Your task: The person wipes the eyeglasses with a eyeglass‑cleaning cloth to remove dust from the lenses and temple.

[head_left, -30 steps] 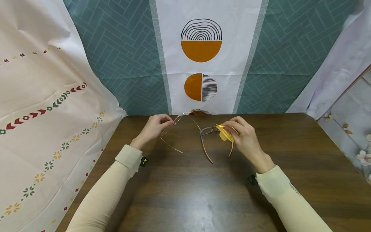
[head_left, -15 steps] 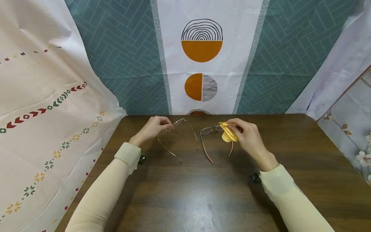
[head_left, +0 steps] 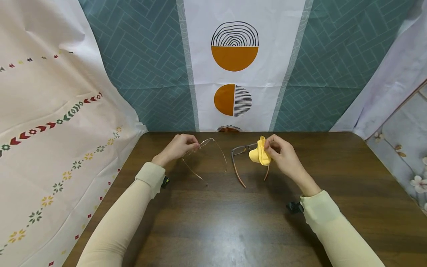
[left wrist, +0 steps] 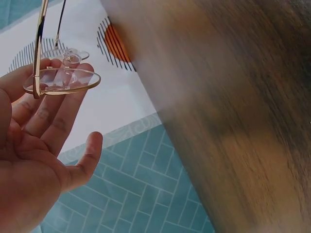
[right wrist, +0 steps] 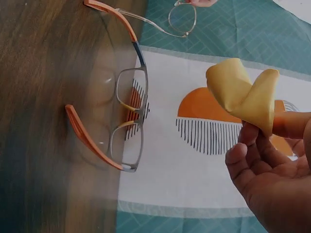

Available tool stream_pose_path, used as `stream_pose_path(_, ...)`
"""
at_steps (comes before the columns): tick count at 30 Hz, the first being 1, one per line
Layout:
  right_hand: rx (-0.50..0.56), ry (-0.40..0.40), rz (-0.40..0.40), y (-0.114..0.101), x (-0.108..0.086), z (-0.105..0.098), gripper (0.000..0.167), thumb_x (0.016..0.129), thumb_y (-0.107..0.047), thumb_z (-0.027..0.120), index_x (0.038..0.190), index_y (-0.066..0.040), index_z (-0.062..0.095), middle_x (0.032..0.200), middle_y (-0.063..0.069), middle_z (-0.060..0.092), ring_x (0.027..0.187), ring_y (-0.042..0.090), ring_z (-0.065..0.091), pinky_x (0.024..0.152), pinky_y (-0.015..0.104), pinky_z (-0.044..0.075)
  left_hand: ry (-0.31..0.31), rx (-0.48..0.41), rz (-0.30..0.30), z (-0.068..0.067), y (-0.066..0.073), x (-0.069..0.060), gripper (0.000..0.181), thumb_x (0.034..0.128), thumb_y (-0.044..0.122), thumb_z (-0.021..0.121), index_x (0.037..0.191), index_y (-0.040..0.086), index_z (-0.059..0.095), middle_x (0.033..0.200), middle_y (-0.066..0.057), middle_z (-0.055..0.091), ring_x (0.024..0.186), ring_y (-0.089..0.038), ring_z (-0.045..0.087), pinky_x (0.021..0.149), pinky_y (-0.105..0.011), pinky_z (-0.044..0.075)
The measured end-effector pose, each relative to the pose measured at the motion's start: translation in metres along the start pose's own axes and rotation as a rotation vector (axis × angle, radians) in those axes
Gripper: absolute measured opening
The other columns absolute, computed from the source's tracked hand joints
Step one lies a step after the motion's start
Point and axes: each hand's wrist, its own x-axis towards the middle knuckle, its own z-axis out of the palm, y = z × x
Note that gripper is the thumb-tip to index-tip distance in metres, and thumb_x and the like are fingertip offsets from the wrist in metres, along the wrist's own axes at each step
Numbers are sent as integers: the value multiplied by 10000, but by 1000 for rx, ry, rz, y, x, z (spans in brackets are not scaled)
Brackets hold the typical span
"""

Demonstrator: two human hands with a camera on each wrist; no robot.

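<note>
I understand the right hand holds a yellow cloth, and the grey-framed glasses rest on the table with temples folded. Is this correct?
Not quite: the grey-framed glasses have their temples open, as the right wrist view shows. They do rest on the table, and the right hand holds the yellow cloth.

Teal cloth (head_left: 146, 55) behind wooden table (head_left: 200, 211)

Head view: bright, mostly clear; pale glare sits on the near tabletop (head_left: 223, 218); soft shadows lie beside the sleeves (head_left: 116, 218). Wrist views: dimmer, hazy; grey-framed glasses (right wrist: 140, 118) reflect faintly in the tabletop
</note>
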Motion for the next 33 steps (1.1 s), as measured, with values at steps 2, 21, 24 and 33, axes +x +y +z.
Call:
stream_pose_path(2,8,-7,26,0,0,-2,52,1025,37,593,1028,18,641,1015,208,702,770,180,583,616,211,480,-2,6,-8,0,-1,1,150,1028,172,682,967,63,765,842,-105,743,645,-143,563,577,-278,443)
stream_pose_path(21,-5,-69,77,4,-1,-4,294,916,85,734,1192,63,635,1142,263,655,872,273,645,720,162,529,13,240,-56,10,-5,9,176,1039,228,662,1020,109,790,772,35,705,741,-186,603,747,-402,477)
stream_pose_path(24,-2,-58,56,5,-2,-3,304,917,107,718,1197,51,613,1133,254,652,860,288,642,718,169,521,30,272,-31,11,-9,10,153,1029,210,675,1000,115,792,753,43,697,750,-184,605,835,-448,463)
stream_pose_path(33,-49,-4,37,6,-3,0,486,925,90,725,1322,20,455,1025,229,727,883,296,659,720,175,518,62,371,15,14,-15,15,125,1004,211,708,965,134,798,785,32,716,854,-231,651,955,-553,433)
